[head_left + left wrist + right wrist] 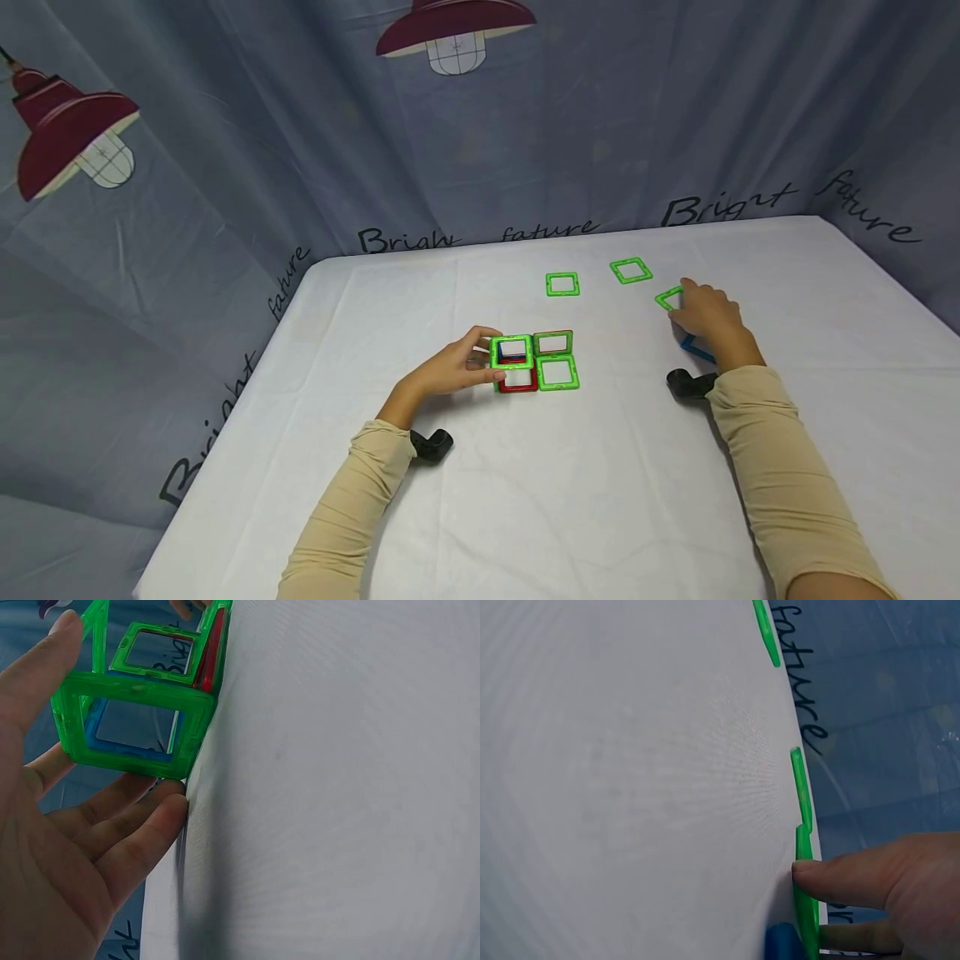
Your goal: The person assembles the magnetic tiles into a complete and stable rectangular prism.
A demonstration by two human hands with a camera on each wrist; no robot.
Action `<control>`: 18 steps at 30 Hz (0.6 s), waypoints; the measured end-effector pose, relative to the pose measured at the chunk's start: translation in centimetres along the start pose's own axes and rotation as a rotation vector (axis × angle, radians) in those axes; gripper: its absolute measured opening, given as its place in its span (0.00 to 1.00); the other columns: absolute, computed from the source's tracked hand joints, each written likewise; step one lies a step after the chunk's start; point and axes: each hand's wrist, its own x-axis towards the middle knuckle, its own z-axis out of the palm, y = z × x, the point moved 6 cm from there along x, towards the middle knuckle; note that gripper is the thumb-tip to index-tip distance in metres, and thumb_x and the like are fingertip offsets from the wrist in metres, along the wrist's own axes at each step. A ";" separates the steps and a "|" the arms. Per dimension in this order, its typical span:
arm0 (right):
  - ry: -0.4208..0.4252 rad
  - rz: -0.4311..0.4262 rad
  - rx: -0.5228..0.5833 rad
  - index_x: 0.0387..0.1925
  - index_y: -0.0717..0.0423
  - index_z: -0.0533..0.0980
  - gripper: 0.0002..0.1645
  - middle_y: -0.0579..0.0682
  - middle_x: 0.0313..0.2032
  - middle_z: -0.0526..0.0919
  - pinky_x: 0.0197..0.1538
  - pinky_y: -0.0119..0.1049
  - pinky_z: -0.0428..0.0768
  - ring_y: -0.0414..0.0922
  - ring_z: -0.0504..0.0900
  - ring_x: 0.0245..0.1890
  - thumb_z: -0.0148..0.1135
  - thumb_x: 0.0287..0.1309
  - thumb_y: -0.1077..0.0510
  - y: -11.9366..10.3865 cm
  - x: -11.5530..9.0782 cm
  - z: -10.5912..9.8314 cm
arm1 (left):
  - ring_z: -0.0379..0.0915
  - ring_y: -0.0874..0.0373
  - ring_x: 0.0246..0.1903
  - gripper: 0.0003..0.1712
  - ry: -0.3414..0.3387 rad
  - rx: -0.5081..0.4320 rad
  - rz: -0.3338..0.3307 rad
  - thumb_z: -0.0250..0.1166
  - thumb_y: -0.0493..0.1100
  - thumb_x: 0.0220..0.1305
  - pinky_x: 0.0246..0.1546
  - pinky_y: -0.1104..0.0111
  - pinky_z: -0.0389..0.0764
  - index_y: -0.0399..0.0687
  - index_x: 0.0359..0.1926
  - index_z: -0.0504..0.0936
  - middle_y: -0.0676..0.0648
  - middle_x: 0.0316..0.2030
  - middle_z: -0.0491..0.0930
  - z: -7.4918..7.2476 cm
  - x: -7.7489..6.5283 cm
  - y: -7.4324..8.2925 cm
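Observation:
My left hand [442, 371] grips the left side of a small structure of see-through magnetic tile frames [493, 354], thumb on one side and fingers on the other. The structure has green, red and blue square frames, with a green tile [557, 386] lying flat at its right. In the left wrist view, a green frame [135, 688] faces the palm, with a blue frame [131, 751] behind it. At the right, my right hand [708, 317] pinches a green square tile [805, 900] on the table; the hand partly hides it. A blue tile [697, 353] lies beneath that hand.
Two green square tiles lie toward the table's far edge, one flat tile [548, 285] at the middle and another tile [636, 279] to its right. The white tablecloth [585, 500] meets a grey-blue curtain [585, 150] behind. Black wrist mounts [432, 447] project from both sleeves.

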 end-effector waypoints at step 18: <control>-0.057 -0.380 -0.001 0.64 0.63 0.58 0.40 0.70 0.62 0.61 0.56 0.70 0.59 0.67 0.58 0.61 0.62 0.51 0.57 -8.0 -1.9 -1.4 | 0.71 0.44 0.54 0.34 0.009 -0.003 0.010 0.62 0.43 0.59 0.56 0.64 0.74 0.41 0.62 0.56 0.32 0.55 0.68 0.0 0.0 -0.1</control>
